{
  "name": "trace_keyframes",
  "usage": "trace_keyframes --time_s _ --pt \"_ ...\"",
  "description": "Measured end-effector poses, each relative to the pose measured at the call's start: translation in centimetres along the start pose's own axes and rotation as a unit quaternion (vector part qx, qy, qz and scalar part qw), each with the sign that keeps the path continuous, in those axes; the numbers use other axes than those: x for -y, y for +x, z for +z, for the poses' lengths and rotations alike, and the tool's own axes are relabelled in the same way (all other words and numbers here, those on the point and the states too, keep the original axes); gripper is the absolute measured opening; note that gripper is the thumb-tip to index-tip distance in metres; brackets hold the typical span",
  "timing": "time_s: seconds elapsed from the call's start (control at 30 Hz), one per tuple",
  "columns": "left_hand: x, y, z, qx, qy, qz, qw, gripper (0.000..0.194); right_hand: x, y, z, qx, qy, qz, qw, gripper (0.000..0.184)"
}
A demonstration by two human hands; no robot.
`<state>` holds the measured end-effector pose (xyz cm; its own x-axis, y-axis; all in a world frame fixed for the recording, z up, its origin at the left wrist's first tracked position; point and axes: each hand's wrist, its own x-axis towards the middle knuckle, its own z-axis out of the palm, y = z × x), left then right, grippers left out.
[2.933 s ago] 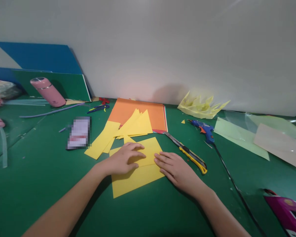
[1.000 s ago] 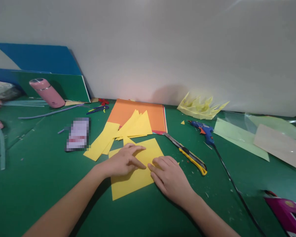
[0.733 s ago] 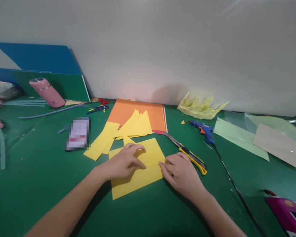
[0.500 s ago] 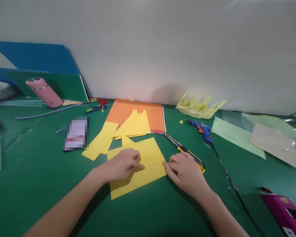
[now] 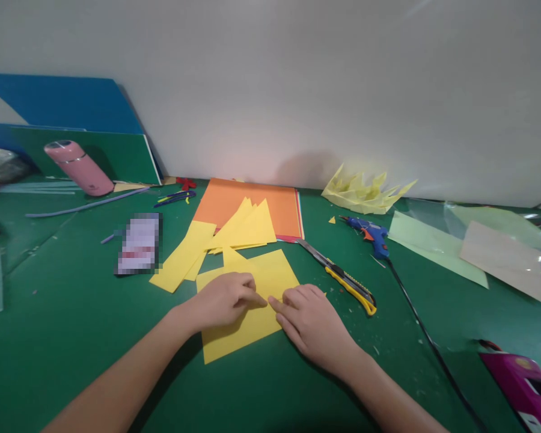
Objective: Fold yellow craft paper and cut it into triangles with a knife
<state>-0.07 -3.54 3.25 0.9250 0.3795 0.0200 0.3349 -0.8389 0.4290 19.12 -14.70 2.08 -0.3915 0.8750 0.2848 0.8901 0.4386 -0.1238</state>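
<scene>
A sheet of yellow paper (image 5: 234, 346) lies on the green table before me, with a faint line across its middle. My left hand (image 5: 228, 299) rests on the sheet and holds it down, its index finger stretched out and the other fingers curled in. From the right, my right hand (image 5: 313, 322) presses on the same sheet with bent fingers. The two index fingertips almost meet near the line. A narrow yellow tip shows just past the right hand's knuckles. Cut yellow paper pieces (image 5: 180, 261) and pointed triangles (image 5: 247, 225) lie beyond the sheet.
Right of my right hand lies a yellow box cutter (image 5: 349, 282). Farther off are a blue glue gun (image 5: 369, 231) with a cord, a pale yellow spiky paper piece (image 5: 365, 195) and orange paper (image 5: 284, 210). A phone (image 5: 139, 243) and pink bottle (image 5: 81, 168) stand left.
My right hand has slid left along the line on the yellow paper, from its right edge towards my left fingertip. My left hand has barely moved. More of the box cutter shows.
</scene>
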Motion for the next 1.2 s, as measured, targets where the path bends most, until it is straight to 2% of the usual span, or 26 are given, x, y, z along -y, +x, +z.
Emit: trace_keyframes --time_s 0.17,0.27,0.4,0.5,0.7,0.87,0.93,1.03,1.2 --pt "0.2 -0.4 -0.3 0.0 -0.032 -0.003 0.999 0.028 -1.0 -0.7 -0.9 -0.02 -0.004 0.056 0.998 0.027" --pt "0.1 -0.5 -0.8 0.008 -0.04 -0.011 0.999 0.023 -2.1 -1.2 -1.2 -0.048 -0.015 0.091 0.995 0.036" --pt "0.0 -0.5 -1.3 -0.005 -0.025 -0.058 0.998 0.003 -4.0 -1.7 -1.5 -0.124 -0.038 0.128 0.983 0.036" --pt "0.0 -0.5 -1.4 -0.018 -0.045 -0.096 0.994 0.007 -5.6 -2.0 -1.1 -0.18 -0.051 0.175 0.967 0.026" --pt "0.1 -0.5 -1.1 -0.007 -0.067 -0.076 0.995 0.011 -7.2 -2.5 0.4 -0.117 -0.067 0.221 0.966 0.033" --pt "0.2 -0.5 -0.9 -0.018 -0.024 -0.04 0.999 0.011 -7.6 -2.8 0.8 -0.113 -0.063 0.256 0.958 0.037" --pt "0.2 -0.5 -0.8 -0.029 -0.003 -0.026 0.999 0.011 -7.7 -2.9 0.7 -0.129 -0.034 0.253 0.958 0.038" --pt "0.1 -0.5 -0.9 -0.039 0.022 -0.019 0.999 0.009 -7.7 -2.8 0.4 -0.152 0.018 0.213 0.965 0.039" --pt "-0.1 -0.6 -0.9 -0.051 0.035 -0.021 0.998 0.011 -7.0 -2.4 -0.1 -0.11 0.078 0.137 0.981 0.041"
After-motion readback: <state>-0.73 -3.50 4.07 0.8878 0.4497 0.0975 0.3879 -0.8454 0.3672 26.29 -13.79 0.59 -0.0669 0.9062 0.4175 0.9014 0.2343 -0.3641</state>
